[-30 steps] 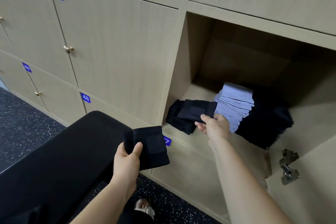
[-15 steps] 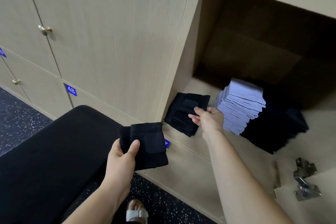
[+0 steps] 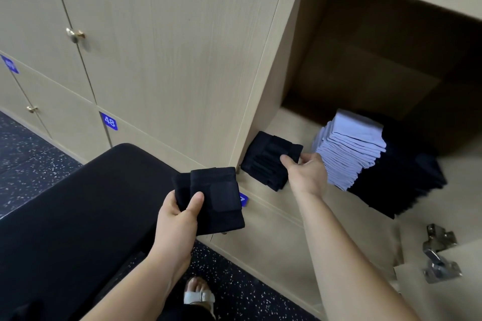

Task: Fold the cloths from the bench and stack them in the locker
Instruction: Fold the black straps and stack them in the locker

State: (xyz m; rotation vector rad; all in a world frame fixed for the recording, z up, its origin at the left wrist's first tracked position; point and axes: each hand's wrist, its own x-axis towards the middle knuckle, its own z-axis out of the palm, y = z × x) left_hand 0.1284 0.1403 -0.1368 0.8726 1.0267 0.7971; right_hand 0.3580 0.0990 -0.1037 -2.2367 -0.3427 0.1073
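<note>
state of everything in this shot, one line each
wooden locker compartment, door open
folded black cloth, gripped by left hand
short stack of black cloths, top edge pinched by right hand
tall stack of light blue cloths, leaning
pale wooden door numbered 48, closed

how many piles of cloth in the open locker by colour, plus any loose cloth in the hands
black piles: 2, the small black pile pinched at its top by the right hand, and the large black pile
light blue piles: 1, the light blue pile
loose cloths: 1, the loose folded black cloth held in the left hand
total: 4
</note>
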